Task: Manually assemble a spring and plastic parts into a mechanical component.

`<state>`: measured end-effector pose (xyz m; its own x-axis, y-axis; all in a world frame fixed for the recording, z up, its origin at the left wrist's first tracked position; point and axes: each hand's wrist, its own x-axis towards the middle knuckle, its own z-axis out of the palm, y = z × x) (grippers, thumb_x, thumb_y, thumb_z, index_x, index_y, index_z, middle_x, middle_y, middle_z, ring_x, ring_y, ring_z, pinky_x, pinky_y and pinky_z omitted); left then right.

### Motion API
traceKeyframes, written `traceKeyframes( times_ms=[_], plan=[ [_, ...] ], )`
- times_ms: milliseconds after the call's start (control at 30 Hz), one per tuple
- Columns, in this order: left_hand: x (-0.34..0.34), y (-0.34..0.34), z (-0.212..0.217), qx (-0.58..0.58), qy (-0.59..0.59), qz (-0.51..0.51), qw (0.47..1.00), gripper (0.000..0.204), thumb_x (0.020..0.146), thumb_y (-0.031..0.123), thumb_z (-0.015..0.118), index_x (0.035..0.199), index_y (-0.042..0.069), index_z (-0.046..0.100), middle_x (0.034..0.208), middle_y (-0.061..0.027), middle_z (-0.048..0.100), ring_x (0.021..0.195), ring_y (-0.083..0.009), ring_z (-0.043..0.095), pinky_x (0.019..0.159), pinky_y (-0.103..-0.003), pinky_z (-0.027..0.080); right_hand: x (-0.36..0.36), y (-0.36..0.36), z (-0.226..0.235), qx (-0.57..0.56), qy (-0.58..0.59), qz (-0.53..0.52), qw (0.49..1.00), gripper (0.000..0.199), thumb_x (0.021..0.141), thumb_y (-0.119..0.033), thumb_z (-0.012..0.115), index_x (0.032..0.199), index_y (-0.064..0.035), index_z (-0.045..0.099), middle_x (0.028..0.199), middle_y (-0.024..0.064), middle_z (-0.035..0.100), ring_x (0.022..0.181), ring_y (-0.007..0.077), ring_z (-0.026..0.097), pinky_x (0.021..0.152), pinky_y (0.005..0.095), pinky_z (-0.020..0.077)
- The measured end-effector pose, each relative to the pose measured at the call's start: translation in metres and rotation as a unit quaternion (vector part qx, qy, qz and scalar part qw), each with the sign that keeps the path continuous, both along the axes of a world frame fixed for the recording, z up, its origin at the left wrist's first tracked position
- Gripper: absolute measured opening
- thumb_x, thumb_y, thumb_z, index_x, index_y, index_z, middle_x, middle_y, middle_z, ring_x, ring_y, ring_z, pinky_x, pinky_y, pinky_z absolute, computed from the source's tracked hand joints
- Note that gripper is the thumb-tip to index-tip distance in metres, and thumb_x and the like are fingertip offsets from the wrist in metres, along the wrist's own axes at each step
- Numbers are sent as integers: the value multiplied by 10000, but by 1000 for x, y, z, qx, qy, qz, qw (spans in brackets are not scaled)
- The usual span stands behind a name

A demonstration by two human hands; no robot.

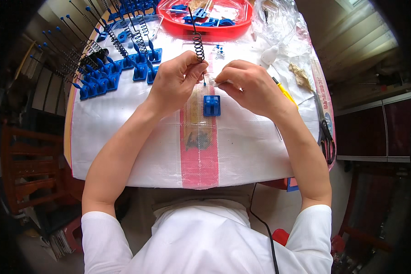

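Note:
Upright in my left hand (174, 83) is a black coil spring (198, 44) with a thin dark rod through it, pinched between thumb and fingers. The rod's blue-tipped lower end sticks out beneath the grip. My right hand (255, 89) is closed in a pinch just to the right of it. A small whitish bit shows at those fingertips, too small to name. On the table below both hands sits a square blue plastic base (212, 106) with a raised middle, touched by neither hand. Several tiny blue and white pieces (219, 51) lie beyond the hands.
Several finished-looking blue bases with springs and rods (98, 82) stand at the far left. A red basin (169, 23) of blue parts is at the back. A yellow-handled tool (285, 92), black-handled scissors (326, 141) and clear plastic bags (278, 27) lie on the right.

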<state>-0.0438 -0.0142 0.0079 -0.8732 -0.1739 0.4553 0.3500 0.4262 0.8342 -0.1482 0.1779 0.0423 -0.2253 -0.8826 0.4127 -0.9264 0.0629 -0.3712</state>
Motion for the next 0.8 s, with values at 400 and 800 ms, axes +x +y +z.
traceKeyframes(
  times_ms=[400, 800],
  plan=[
    [-1, -3, -3, -29, 15, -3, 999, 125, 956, 96, 649, 962, -23, 612, 795, -108, 667, 695, -155, 632, 632, -294, 507, -3, -13, -11, 2, -35, 9, 999, 104, 823, -26, 719, 921, -10, 690, 874, 119, 681, 738, 268, 685, 676, 345, 563],
    [0, -2, -2, -25, 13, -1, 1000, 110, 964, 87, 639, 963, -23, 629, 788, -76, 670, 702, -117, 622, 634, -268, 510, 0, 3, 12, 0, -55, -50, 997, 134, 800, -50, 742, 910, -7, 680, 764, 112, 655, 648, 231, 628, 627, 328, 519]
  ],
)
